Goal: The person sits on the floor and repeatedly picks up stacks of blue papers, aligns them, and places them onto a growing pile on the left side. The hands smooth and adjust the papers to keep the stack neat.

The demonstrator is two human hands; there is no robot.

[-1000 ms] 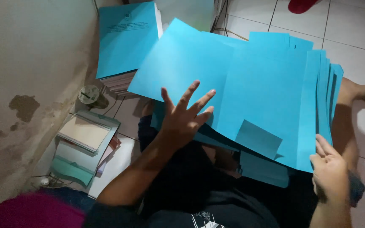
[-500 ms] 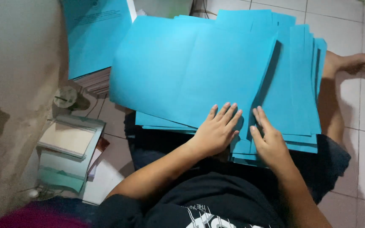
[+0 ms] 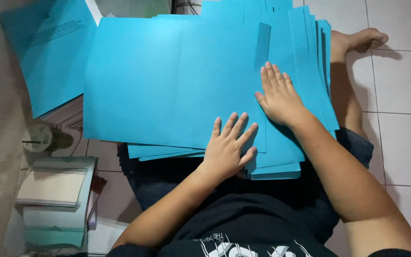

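Resting flat near the body, the left hand (image 3: 228,147) lies palm down with fingers spread on the near edge of the top blue sheet (image 3: 172,81), gripping nothing. Just beyond it the right hand (image 3: 278,95) presses flat too, fingers together, on the fanned stack of blue sheets (image 3: 310,71) spread across the lap (neither hand closes on anything). Farther left, a notebook (image 3: 51,186) lies on the floor, with a second blue-covered pile (image 3: 48,62) against the wall.

White tiled floor (image 3: 405,143), stack of blue-covered booklets (image 3: 53,62) at its wall-side edge, notebooks pile (image 3: 53,190) nearer, bare foot (image 3: 362,40) far right
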